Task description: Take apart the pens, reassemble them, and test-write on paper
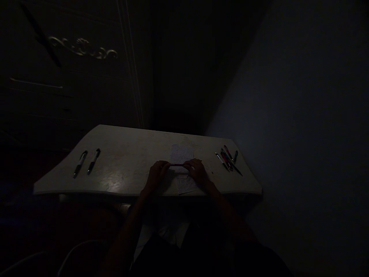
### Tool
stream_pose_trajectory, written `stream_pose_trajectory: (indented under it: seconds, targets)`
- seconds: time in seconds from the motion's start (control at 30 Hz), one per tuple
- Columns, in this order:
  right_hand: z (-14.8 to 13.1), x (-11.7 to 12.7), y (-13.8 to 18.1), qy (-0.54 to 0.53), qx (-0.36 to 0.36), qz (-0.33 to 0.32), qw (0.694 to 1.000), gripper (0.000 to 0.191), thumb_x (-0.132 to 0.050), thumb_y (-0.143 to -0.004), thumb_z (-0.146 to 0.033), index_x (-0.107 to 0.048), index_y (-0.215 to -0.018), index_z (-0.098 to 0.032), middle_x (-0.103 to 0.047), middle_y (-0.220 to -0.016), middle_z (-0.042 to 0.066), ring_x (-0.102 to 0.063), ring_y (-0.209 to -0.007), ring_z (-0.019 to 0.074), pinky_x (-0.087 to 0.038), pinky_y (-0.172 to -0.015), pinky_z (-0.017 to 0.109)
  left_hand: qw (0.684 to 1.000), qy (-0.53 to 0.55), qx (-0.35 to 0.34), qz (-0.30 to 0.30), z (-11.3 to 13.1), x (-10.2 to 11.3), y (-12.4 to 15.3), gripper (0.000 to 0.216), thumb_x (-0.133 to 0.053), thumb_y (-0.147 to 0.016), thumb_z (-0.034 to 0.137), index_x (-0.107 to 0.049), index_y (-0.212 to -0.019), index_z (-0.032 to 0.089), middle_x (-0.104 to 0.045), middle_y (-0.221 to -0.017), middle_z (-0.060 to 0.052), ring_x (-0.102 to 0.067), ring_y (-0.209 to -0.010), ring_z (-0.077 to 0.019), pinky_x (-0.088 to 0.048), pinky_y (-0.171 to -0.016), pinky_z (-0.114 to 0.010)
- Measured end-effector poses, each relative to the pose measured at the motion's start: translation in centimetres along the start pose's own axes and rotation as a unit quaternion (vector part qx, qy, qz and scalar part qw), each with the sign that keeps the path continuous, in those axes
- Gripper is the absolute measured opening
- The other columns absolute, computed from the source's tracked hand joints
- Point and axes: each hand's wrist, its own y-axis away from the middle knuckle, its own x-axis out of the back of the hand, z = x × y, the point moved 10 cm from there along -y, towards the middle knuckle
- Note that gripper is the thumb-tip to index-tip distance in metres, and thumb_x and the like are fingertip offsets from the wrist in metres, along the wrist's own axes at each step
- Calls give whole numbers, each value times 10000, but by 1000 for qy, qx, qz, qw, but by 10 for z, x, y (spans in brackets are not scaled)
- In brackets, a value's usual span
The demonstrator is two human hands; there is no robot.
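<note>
A slim dark pen (177, 165) lies level between my two hands, over a pale patterned cloth or paper (181, 153). My left hand (159, 170) is closed on its left end. Fingers of my right hand (196, 169) pinch the other end. The room is dim, so the pen's details are hard to make out. A lower piece of the same pale material (186, 186) reaches the table's front edge.
The white table (127, 161) carries two pens (93, 161) on the left. Several pens (226, 157) lie in a loose pile on the right. A dark cabinet with an ornate handle (83, 47) stands behind at left; a wall (302, 115) rises at right.
</note>
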Motion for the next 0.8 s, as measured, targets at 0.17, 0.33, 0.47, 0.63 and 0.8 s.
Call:
stream_pose_trajectory:
  seconds: [0.17,0.33,0.47,0.63,0.8]
  targets:
    - [5,-2,1,-7,-9,-8,1000,166,-596,-927,-310,-710,-870,-204,-724,-871,54,-641,-840,185,-431,-836,331,995,26,-101,-9,21,5,4,344,-573,-833,309,-604,-1160,207,-592,-1252,-113,-548,-1166,-244,-494,-916,-388]
    - [7,-1,3,-1,-13,-4,1000,160,-606,-922,-312,-713,-874,-204,-727,-870,52,-642,-844,185,-429,-839,332,997,4,-61,50,14,13,3,479,-614,-838,390,-528,-1272,206,-538,-1311,-114,-504,-1206,-244,-486,-920,-384]
    - [1,2,2,-2,1,7,1000,157,-613,-918,-322,-712,-869,-210,-729,-866,49,-637,-824,188,-426,-835,338,999,-34,-18,30,5,6,0,298,-492,-918,434,-672,-971,202,-668,-978,-79,-596,-957,-226,-491,-850,-369]
    - [0,3,2,-4,11,20,1000,131,-641,-899,-307,-717,-874,-203,-727,-863,59,-636,-839,196,-432,-834,342,1000,-13,-22,-4,5,2,-1,225,-527,-880,378,-670,-904,207,-678,-928,-69,-618,-889,-217,-505,-813,-355]
    - [9,1,4,-15,-15,25,999,149,-643,-896,-334,-722,-859,-214,-732,-861,54,-649,-835,200,-445,-830,346,997,38,-61,-21,16,4,3,264,-557,-809,257,-616,-1060,204,-634,-1120,-92,-584,-1073,-228,-482,-935,-385]
